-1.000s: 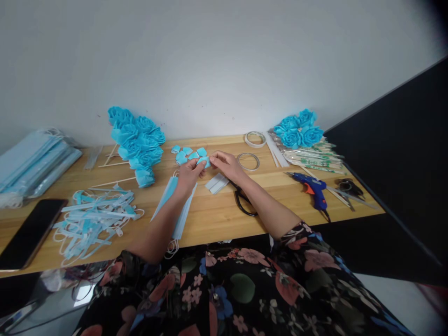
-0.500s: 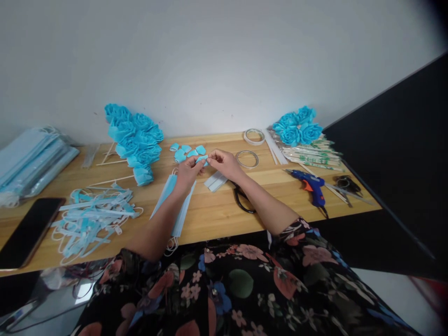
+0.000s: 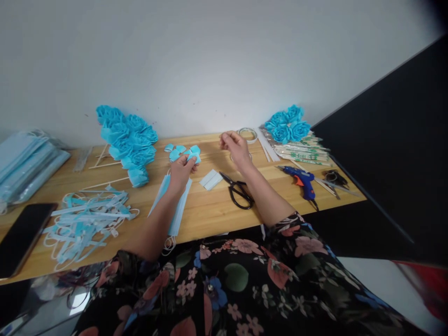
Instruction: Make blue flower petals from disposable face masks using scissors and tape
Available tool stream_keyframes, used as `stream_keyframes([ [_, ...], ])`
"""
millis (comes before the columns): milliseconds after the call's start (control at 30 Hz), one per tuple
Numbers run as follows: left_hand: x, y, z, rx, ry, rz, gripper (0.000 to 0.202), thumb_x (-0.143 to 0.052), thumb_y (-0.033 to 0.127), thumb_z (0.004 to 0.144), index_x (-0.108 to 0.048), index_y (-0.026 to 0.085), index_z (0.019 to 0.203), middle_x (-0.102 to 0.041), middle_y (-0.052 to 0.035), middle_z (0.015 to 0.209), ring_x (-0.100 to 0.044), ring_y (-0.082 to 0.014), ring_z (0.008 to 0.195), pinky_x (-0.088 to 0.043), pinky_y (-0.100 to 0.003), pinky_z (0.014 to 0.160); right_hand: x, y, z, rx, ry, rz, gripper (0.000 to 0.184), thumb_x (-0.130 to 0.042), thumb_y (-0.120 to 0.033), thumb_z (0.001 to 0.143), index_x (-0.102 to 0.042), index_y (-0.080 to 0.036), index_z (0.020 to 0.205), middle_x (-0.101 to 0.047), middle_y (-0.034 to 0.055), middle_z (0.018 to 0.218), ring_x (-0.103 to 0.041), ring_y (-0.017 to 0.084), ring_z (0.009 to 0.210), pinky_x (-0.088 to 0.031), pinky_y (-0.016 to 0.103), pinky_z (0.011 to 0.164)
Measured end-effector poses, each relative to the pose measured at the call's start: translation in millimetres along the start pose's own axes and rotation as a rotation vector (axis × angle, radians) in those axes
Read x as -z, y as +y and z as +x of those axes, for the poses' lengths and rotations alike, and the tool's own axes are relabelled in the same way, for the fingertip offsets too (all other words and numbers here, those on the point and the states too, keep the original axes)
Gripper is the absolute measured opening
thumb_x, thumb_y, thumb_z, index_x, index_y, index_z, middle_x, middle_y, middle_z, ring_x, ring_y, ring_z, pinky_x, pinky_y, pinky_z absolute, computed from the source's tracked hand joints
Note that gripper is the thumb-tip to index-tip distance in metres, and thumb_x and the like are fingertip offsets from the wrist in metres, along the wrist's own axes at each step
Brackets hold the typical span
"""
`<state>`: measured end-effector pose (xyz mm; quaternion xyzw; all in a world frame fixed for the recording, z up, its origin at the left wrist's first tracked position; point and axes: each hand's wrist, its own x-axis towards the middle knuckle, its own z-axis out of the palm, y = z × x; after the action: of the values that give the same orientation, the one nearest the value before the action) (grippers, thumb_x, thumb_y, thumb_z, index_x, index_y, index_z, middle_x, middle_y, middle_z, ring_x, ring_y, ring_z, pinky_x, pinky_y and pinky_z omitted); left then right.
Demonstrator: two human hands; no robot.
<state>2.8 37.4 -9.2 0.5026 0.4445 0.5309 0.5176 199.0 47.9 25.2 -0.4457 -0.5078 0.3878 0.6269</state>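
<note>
My left hand (image 3: 182,171) pinches a light-blue fabric petal (image 3: 193,157) between thumb and fingers. Just behind it lie several more cut blue petals (image 3: 174,155). My right hand (image 3: 235,145) is raised off to the right, apart from the petal, its fingers curled together; whether they hold anything is hidden. Beneath that hand a thin tape ring (image 3: 250,157) is mostly covered. Between my forearms are a small pleated mask piece (image 3: 210,179) and black-handled scissors (image 3: 240,192). Blue pleated face masks (image 3: 179,215) lie under my left forearm.
Blue fabric roses (image 3: 128,140) stand at left, more roses (image 3: 287,125) at right on packaged sticks (image 3: 308,150). A tape roll (image 3: 248,135), blue glue gun (image 3: 301,179), scrap strips with ear loops (image 3: 89,224), phone (image 3: 26,238) and stacked masks (image 3: 30,163) are on the table.
My right hand has let go of the petal and moved up and right. My left hand keeps the petal, now nearer the petal pile. The scissors are uncovered. The view has shifted slightly.
</note>
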Motion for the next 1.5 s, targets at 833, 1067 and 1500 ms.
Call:
stream_keyframes([
  [833,-5.7,-2,-6,-0.045,-0.113,0.057,0.028,-0.071,0.044,0.076,-0.067,0.016,0.073,-0.064,-0.0004,0.061,-0.055,-0.0102,0.053,-0.043,-0.021,0.053,99,0,-52,0.114,-0.31,-1.183,0.02,-0.067,-0.026,0.089,-0.075,-0.018,0.105,-0.074,0.013,0.116,-0.062,0.027,0.111,-0.046,0.039,0.098],
  [1067,-4.8,18,-12,-0.062,-0.185,0.008,0.029,-0.072,0.046,0.078,-0.068,0.018,0.081,-0.073,-0.0037,0.082,-0.053,-0.009,0.053,-0.044,-0.023,0.053,68,-18,-41,-0.125,-0.487,-0.513,0.021,-0.064,-0.038,0.09,-0.068,-0.017,0.09,-0.075,0.0052,0.087,-0.065,0.016,0.075,-0.049,0.029,0.072],
  [1500,-7.1,40,-21,0.069,-0.323,-0.391,0.04,-0.082,0.048,0.072,-0.057,0.021,0.088,-0.07,-0.0037,0.089,-0.066,-0.0163,0.077,-0.044,-0.021,0.049,42,-42,-47,-0.356,-0.494,0.2,0.041,-0.091,-0.045,0.065,-0.074,-0.017,0.089,-0.076,0.0017,0.078,-0.068,0.011,0.068,-0.055,0.023,0.068],
])
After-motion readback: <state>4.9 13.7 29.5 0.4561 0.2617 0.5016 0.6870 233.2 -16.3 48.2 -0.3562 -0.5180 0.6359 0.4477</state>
